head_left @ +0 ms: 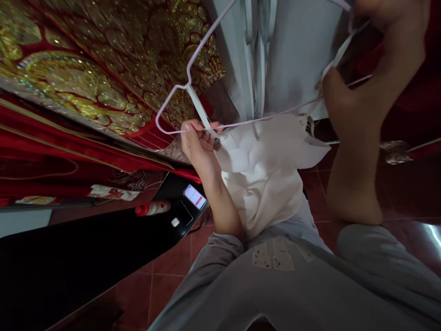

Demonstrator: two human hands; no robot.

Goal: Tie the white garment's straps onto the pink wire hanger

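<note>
A thin pale wire hanger is held up in front of me. A white garment hangs below its lower bar by white straps. My left hand pinches one white strap at the hanger's left notch, fingers closed on it. My right hand, raised at the upper right, is closed around the hanger's right end and the other strap. Both grey sleeves fill the bottom of the view.
Red and gold embroidered garments hang at the left. A black glossy table below holds a phone, a red-capped bottle and a small white object. A pale cabinet or door stands behind. The floor is red tile.
</note>
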